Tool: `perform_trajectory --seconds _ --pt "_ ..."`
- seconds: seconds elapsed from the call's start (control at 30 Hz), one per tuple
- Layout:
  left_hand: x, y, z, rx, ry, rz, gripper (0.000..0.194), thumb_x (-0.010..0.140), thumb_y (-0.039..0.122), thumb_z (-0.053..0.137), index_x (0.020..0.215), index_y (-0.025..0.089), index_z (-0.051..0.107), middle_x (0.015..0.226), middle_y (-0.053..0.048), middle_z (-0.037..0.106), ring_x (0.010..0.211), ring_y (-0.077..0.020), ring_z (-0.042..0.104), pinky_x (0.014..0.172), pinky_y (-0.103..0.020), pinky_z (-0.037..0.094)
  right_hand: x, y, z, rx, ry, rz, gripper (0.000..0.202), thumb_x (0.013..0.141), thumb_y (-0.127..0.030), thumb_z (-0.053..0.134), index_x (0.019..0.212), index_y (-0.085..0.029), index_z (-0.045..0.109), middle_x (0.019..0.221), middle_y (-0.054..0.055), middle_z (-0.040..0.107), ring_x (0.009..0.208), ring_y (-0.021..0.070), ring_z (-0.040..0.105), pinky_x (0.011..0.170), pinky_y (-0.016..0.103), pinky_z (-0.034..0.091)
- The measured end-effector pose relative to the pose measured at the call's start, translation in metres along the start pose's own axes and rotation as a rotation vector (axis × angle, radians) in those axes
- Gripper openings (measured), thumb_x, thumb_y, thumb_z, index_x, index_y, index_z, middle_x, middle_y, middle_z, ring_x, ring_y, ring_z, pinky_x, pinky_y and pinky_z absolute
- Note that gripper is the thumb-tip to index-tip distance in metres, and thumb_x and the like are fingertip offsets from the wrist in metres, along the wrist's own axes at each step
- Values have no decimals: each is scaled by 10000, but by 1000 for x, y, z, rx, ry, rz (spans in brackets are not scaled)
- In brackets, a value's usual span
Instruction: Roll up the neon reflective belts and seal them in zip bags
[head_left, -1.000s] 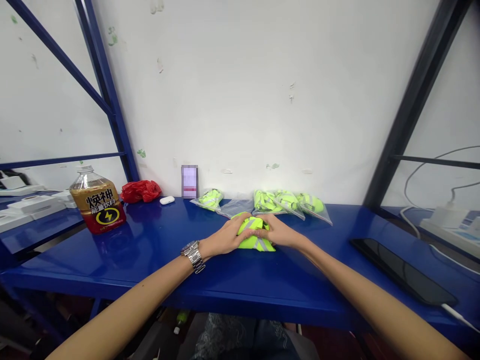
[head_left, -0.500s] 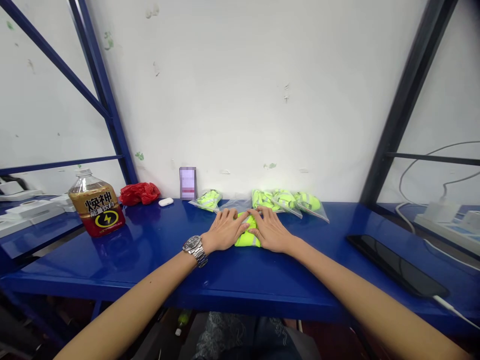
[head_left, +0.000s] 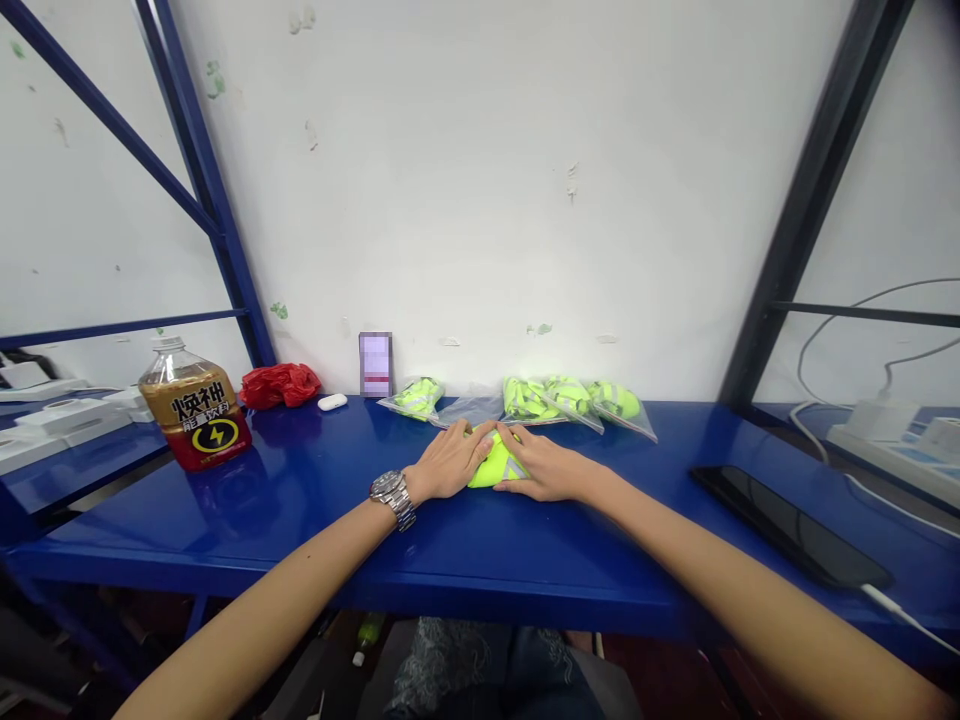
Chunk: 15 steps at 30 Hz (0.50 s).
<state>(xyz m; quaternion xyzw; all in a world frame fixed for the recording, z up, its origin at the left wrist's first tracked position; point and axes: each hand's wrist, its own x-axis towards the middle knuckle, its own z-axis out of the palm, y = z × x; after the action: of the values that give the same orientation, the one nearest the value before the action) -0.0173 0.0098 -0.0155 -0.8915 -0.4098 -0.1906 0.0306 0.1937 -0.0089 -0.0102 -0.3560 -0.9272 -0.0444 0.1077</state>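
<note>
A folded yellow-green cloth bundle (head_left: 495,466) with a grey reflective strip lies on the blue table (head_left: 315,520). My left hand (head_left: 448,460), with a metal watch on its wrist, lies over the bundle's left side. Against its right side, my right hand (head_left: 544,465) curls round the edge, thumb near the front and fingers on top. Behind my hands is a flat clear plastic bag (head_left: 469,407). Clear bags of similar cloth rest by the wall, one bag (head_left: 420,397) on the left and more bags (head_left: 574,398) on the right.
At left stand a large drink bottle (head_left: 199,410), a red plastic bag (head_left: 281,385) and a small white case (head_left: 332,402). A phone (head_left: 376,364) leans on the wall. Another phone (head_left: 791,525) with a cable lies at right, near a white power strip (head_left: 892,450).
My right hand has turned from lying flat on the cloth to curling round its right side. The bundle has tilted a little. My left hand stays nearly in place.
</note>
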Motion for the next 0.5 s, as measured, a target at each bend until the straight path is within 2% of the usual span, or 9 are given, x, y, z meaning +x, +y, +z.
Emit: perform_trajectory --seconds 0.1,0.2,0.3,0.4,0.5 --pt "-6 3 0 20 15 22 525 986 478 116 1407 257 338 1089 -103 534 911 -227 545 846 -398 438 3 0 -2 -34 -9 -5 812 882 -555 468 1413 19 247 1292 319 431 1154 382 520 894 483 459" --pt "-14 7 -1 58 -1 103 536 989 473 123 1436 223 282 1284 -135 482 1114 -258 496 944 -425 394 2 0 -4 -36 -25 11 786 880 -574 457 1381 11 304 1225 295 474 1070 360 568 864 470 463" --pt "-21 11 -6 91 -53 186 693 938 609 230 1477 178 167 1445 -176 345 1280 -311 382 1014 -453 341 -2 -4 -7 -1 -52 31 777 882 -576 451 1370 15 326 1198 289 491 1056 350 564 855 449 454" --pt "-25 15 -12 131 -102 246 916 833 738 348 1479 125 134 1471 -223 292 1284 -363 384 1010 -460 348 -7 -7 -11 64 -70 22 743 874 -595 450 1336 -16 390 1153 252 538 1046 338 548 848 425 442" --pt "-23 17 -18 132 -140 274 827 868 697 326 1448 117 223 1405 -218 394 1201 -351 478 967 -439 385 -11 -7 -17 162 -78 21 618 870 -639 411 1136 -99 553 944 141 605 849 262 570 748 357 441"
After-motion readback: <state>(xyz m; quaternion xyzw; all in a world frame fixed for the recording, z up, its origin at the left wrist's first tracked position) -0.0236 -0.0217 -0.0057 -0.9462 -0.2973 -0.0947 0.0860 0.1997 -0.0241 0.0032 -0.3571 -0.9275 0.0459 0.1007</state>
